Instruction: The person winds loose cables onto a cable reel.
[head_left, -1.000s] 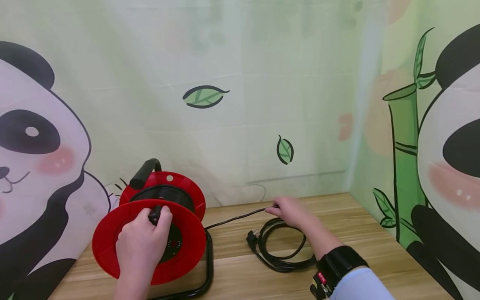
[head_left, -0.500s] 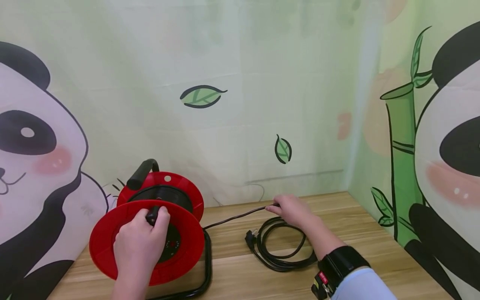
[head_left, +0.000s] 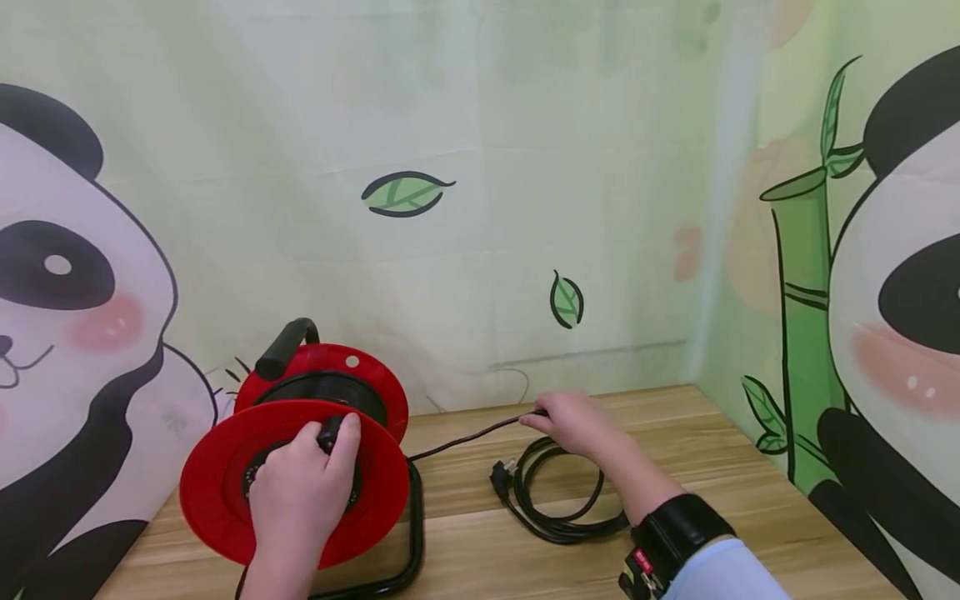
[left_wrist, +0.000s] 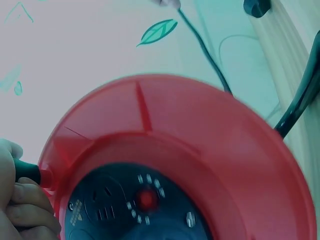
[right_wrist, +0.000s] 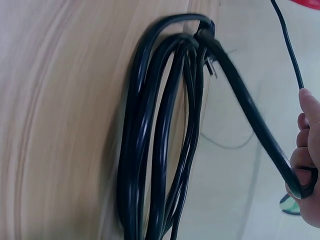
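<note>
A red cable reel (head_left: 217, 492) with black cable wound between its two discs stands at the left of the table. My left hand (head_left: 300, 492) grips the black crank knob (head_left: 328, 433) on the front disc; in the left wrist view its fingers (left_wrist: 30, 205) curl round the knob, beside the socket panel (left_wrist: 130, 205). At the right, my right hand (head_left: 573, 425) holds the black cable (head_left: 472, 436), which runs taut from the reel into its fingers. Below that hand a loose coil (head_left: 558, 529) of the same cable lies on the table, its plug (head_left: 501, 479) at the left side.
The reel's black tube frame (head_left: 416, 533) rests on the wooden table (head_left: 457, 554), with a padded carrying handle (head_left: 281, 350) rising behind. A printed curtain (head_left: 480, 208) with pandas and bamboo closes off the back and sides.
My left hand and the crank knob have moved to the right as the reel's disc turned. My right hand has shifted slightly left with the cable; the coil lies nearly as before.
</note>
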